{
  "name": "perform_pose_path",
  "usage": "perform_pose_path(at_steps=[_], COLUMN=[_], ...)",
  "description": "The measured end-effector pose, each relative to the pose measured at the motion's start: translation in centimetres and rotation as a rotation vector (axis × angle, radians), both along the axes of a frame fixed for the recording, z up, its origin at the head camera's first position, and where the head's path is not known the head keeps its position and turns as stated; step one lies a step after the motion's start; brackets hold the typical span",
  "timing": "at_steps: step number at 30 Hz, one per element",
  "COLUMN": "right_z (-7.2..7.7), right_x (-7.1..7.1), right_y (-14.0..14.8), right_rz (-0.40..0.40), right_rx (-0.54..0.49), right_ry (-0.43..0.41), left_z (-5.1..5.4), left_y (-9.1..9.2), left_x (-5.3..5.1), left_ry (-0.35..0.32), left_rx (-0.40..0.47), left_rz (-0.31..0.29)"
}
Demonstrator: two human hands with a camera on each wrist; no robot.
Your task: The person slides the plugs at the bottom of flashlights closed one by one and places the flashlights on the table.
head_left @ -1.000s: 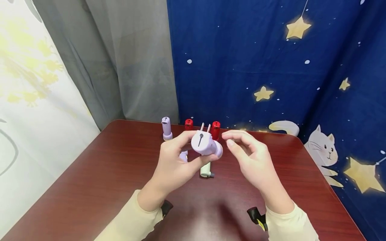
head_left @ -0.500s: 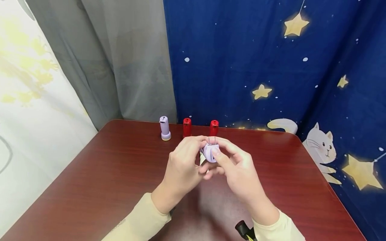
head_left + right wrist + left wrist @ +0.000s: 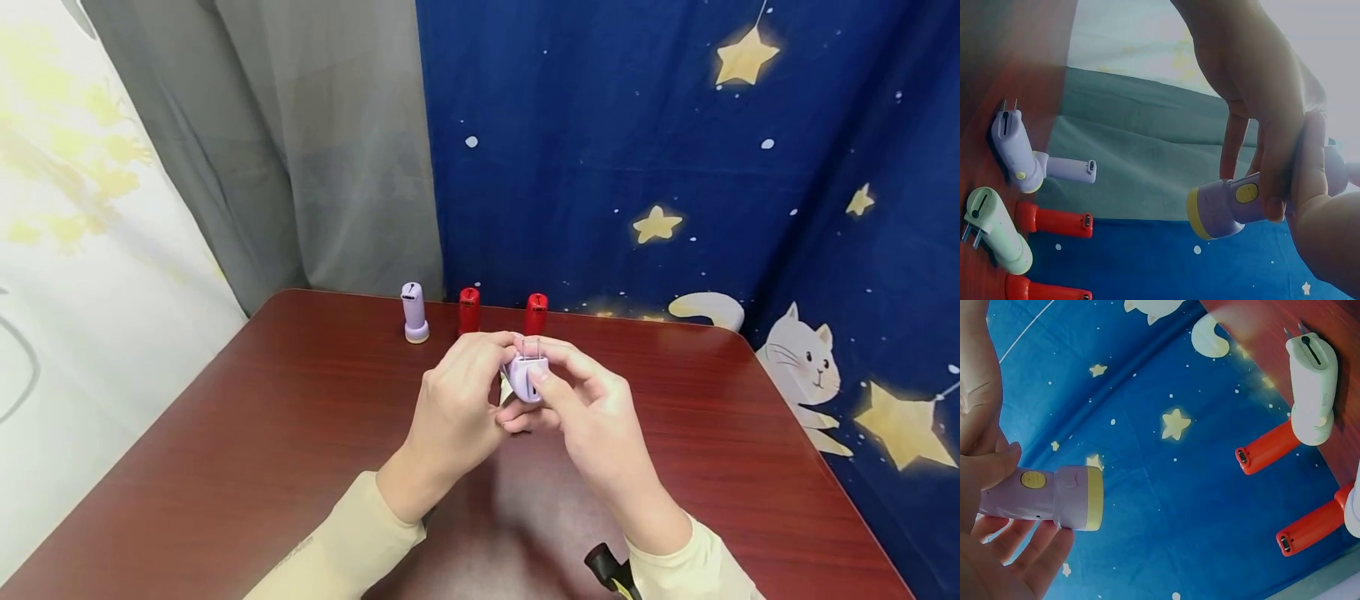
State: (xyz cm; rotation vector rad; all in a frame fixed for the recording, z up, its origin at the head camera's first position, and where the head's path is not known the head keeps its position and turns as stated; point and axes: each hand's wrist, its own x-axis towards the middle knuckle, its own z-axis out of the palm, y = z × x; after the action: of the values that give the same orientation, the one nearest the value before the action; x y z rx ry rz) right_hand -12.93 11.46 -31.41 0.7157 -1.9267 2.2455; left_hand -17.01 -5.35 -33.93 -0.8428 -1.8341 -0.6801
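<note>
One purple flashlight (image 3: 1047, 497), gripped by left hand (image 3: 459, 400) and right hand (image 3: 598, 417); table (image 3: 300, 433) room either side, far edge (image 3: 622, 322) beyond

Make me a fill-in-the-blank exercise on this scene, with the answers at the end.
The left hand and right hand hold a purple flashlight with a ____ button.
In the head view, ____ red flashlights stand upright.
There, another purple flashlight stands to their ____.
Missing words: yellow; two; left.

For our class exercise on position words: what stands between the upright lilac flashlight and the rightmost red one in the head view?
The other red flashlight stands between them, as the head view shows.
</note>
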Motion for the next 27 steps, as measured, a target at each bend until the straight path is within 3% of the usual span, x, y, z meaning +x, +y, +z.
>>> perform_pose_path(at_steps=[6,15,23,27], right_z=[-0.11,-0.19,-0.29,-0.33], right_x=[0.08,0.37,0.37,0.3], right_y=[-0.04,-0.07,-0.09,0.04], right_rz=[-0.01,0.0,0.027,0.065], right_rx=[-0.017,-0.081,-0.111,-0.131], right_ry=[0.016,0.104,0.109,0.159], left_z=[-0.01,0.24,0.29,0.28], left_y=[0.11,0.14,0.14,0.17], left_x=[0.07,0.4,0.54,0.56], left_ry=[0.013,0.08,0.072,0.069], left_rx=[-0.004,-0.039,-0.042,-0.041], left_rz=[0.0,0.021,0.016,0.008])
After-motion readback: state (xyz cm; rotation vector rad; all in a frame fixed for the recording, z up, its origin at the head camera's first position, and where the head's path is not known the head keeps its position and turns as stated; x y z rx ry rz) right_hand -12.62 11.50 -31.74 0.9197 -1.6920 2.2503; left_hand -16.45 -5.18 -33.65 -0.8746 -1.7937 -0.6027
